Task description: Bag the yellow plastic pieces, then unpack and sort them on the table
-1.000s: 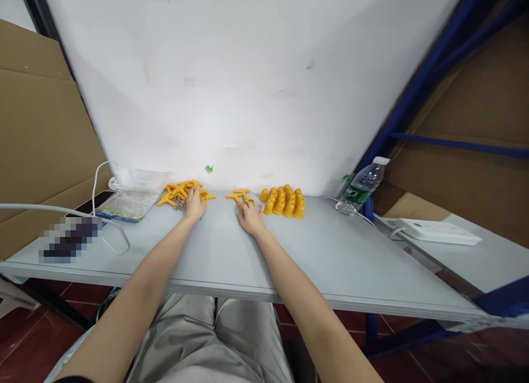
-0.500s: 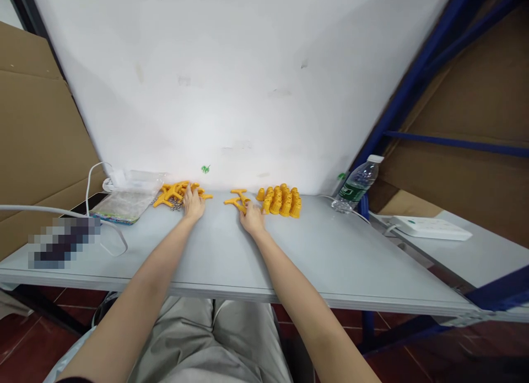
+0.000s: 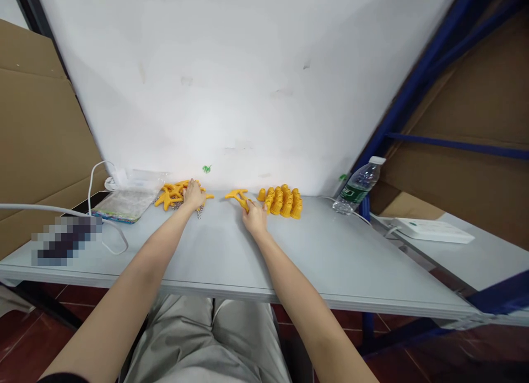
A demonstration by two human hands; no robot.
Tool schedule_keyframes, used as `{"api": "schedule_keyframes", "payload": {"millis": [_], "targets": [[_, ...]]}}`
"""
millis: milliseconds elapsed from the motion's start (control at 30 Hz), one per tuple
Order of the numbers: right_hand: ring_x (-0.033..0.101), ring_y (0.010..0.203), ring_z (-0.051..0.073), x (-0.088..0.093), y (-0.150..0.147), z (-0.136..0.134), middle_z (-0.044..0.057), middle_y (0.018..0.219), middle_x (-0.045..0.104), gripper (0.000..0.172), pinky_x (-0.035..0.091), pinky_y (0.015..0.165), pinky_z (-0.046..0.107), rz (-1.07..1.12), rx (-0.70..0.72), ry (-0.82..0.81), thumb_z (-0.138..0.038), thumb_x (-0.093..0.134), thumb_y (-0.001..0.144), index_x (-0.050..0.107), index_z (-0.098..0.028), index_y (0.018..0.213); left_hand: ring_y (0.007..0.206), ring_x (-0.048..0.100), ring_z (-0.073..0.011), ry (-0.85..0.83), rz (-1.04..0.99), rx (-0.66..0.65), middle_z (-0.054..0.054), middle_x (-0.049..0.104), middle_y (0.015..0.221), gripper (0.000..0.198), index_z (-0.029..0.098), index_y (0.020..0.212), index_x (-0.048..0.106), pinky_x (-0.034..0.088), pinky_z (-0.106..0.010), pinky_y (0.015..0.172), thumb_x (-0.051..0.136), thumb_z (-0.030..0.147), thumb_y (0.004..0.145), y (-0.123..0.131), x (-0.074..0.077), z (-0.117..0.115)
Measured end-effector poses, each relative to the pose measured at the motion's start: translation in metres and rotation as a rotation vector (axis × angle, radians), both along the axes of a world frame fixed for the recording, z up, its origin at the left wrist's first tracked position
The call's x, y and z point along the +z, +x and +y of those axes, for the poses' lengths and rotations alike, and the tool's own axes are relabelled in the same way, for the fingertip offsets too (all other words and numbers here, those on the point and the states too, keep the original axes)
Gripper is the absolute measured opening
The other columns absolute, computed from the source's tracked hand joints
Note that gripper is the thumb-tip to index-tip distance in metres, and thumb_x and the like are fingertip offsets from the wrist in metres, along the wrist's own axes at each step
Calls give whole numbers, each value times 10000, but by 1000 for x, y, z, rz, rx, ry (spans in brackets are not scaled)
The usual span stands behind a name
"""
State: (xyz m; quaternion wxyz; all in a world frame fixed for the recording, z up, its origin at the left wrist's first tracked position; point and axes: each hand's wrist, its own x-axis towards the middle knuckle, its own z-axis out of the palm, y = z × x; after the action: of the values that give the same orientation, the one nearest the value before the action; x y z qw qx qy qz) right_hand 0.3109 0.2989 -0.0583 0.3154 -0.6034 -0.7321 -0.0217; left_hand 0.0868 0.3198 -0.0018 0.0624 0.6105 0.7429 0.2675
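My right hand (image 3: 255,217) is closed on the stem of a yellow branched plastic piece (image 3: 238,194), whose forked end points away to the left. Just right of that hand stand several yellow cup-shaped pieces (image 3: 286,202) in close rows. My left hand (image 3: 194,197) reaches into a pile of similar yellow branched pieces (image 3: 167,198), its fingers curled and partly hidden there. What they grip cannot be made out. Small silvery chain-like bits (image 3: 199,212) show beneath the left hand.
A clear plastic bag (image 3: 126,201) and white cables (image 3: 122,245) lie at the left, near a blurred dark object (image 3: 66,242). On the right are a tilted water bottle (image 3: 359,187) and a white power strip (image 3: 432,230). A white panel (image 3: 248,96) closes off the table's back.
My left hand has shifted slightly within the pile, and silvery bits now show below it. The branched piece in my right hand has turned a little; the cup-shaped pieces stay put.
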Motion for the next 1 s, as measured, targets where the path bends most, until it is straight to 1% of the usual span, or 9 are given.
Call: {"api": "schedule_keyframes", "payload": {"millis": [133, 233, 300, 400, 467, 533, 600, 833, 1000], "targets": [[589, 1044, 264, 2, 3, -1, 146, 1115, 663, 418, 273, 1093, 514, 28, 30, 82, -168, 455, 872, 589, -143, 1266, 1349, 442, -268, -105, -30, -46, -166, 491, 1435, 518, 138, 1353, 448, 326, -420, 1124, 458, 184, 838, -5, 3, 2], [587, 1057, 264, 1, 4, 0, 147, 1126, 654, 438, 257, 1111, 511, 59, 27, 130, -147, 437, 873, 575, -141, 1289, 1377, 403, -291, -132, 10, -32, -178, 472, 1449, 499, 139, 1323, 491, 283, -460, 1145, 462, 182, 827, -4, 8, 2], [585, 1067, 264, 0, 3, 0, 148, 1134, 647, 447, 237, 1125, 516, 82, 20, 149, -135, 420, 878, 565, -142, 1300, 1425, 323, -293, -42, 80, -20, -200, 406, 1493, 485, 106, 1322, 485, 249, -483, 1156, 428, 170, 844, 2, 14, -5], [581, 1079, 264, 2, 2, 0, 148, 1140, 641, 432, 208, 1140, 534, 96, 42, 164, -144, 387, 896, 567, -144, 1290, 1457, 253, -263, 159, 268, -202, -166, 332, 1546, 500, 144, 1380, 425, 219, -478, 1164, 398, 185, 883, 20, 25, -24], [575, 1096, 264, 3, 0, -1, 147, 1140, 640, 415, 189, 1144, 555, 90, 103, 191, -153, 362, 909, 572, -150, 1267, 1412, 342, -274, 181, 399, -383, -135, 348, 1541, 535, 225, 1433, 365, 260, -472, 1140, 443, 275, 906, 33, 34, -39], [568, 1114, 263, 6, -3, -3, 153, 1148, 640, 398, 175, 1140, 584, 79, 191, 232, -155, 342, 918, 571, -155, 1244, 1302, 482, -300, 117, 482, -433, -139, 448, 1461, 531, 262, 1428, 376, 326, -470, 1091, 477, 325, 910, 43, 43, -51], [569, 1116, 264, 9, -5, -5, 163, 1155, 641, 376, 174, 1129, 613, 65, 268, 269, -158, 336, 927, 564, -156, 1225, 1180, 579, -292, 37, 515, -382, -140, 554, 1316, 423, 246, 1344, 475, 393, -434, 1027, 461, 288, 923, 48, 52, -59], [544, 1182, 246, 38, -9, -13, 130, 1157, 639, 345, 155, 1131, 640, -114, 376, 337, -104, 321, 936, 553, -189, 1176, 953, 653, -234, -75, 457, -363, -85, 654, 1030, 251, 214, 1114, 568, 474, -325, 830, 497, 285, 884, 28, 73, -68], [521, 1171, 217, 75, -5, -19, 85, 1052, 624, 338, 174, 1162, 594, -392, 528, 477, -54, 292, 937, 574, -193, 1063, 503, 513, -130, -552, 103, -519, 3, 538, 570, 153, 183, 762, 571, 402, -251, 518, 572, 335, 775, 9, 92, -69]]}}
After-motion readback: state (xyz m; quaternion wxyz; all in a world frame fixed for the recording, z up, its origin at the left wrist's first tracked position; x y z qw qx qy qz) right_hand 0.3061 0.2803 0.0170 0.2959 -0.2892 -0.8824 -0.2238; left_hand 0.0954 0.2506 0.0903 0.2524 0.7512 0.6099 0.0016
